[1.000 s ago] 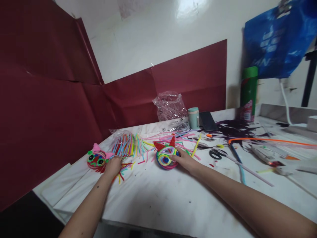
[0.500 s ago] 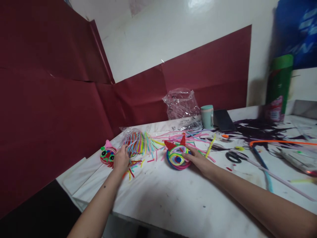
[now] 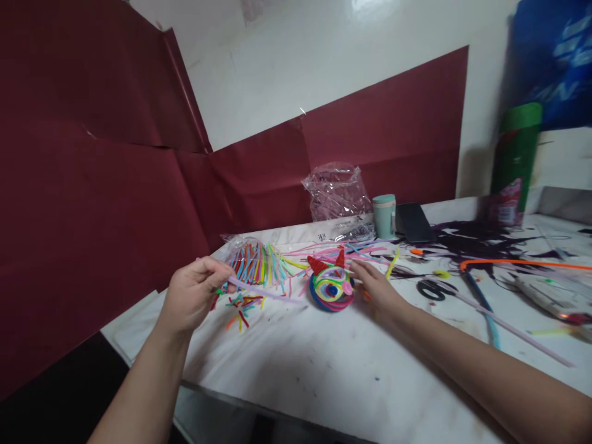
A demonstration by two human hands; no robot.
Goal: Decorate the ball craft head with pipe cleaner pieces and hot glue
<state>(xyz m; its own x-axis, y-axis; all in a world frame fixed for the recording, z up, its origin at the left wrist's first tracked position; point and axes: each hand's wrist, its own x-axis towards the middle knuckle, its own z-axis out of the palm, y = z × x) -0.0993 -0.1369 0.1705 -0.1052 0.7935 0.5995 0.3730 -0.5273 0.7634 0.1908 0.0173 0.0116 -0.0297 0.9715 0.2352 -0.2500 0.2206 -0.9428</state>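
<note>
Left hand: my left hand (image 3: 194, 293) pinches one end of a lilac stem (image 3: 266, 290) between the thumb and the fingers.
Lilac stem: it goes out from this hand to the right, slanting a little down; the far end is blurred, so I cannot tell if it touches the table (image 3: 300, 370).
Right hand: my right hand (image 3: 379, 290) has the fingers loosely bent and apart, gripping nothing that I can see.
Horned face: the colourful round piece (image 3: 330, 299) with two red horns stands between my hands, just beside my right fingertips; whether they touch it, I cannot tell.
Cut bits: short coloured pieces (image 3: 243, 302) lie scattered just beyond my left hand, to its right.
Bundle: many coloured stems (image 3: 254, 265) in clear plastic are behind these bits, farther from my left hand.
Scissors: the black handles (image 3: 437, 290) are to the right of my right hand, near its wrist.
Risk at the stem: I hold it only by the end, so a loose pinch could let it turn or drop among the bits.
Risk at the face: with no firm support from my right fingers, a careless push could tip it or bend a horn.
</note>
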